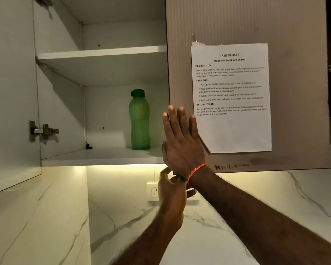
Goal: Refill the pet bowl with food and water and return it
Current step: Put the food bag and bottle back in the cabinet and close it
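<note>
No pet bowl or food is in view. A green plastic bottle (139, 121) with a dark green cap stands upright on the lower shelf (103, 158) of an open wall cabinet. My right hand (182, 138) presses flat, fingers straight, against the closed right cabinet door (256, 22), at its left edge beside a taped task sheet (231, 96). An orange thread band circles that wrist. My left hand (170, 190) is just below the cabinet's bottom edge, fingers curled, partly hidden behind my right wrist. I cannot see whether it holds anything.
The left cabinet door (10, 92) stands open at the far left, with a metal hinge (43, 131) on it. The upper shelf (103, 53) is bare. Below are a lit marble backsplash (237, 207) and a wall socket (153, 190).
</note>
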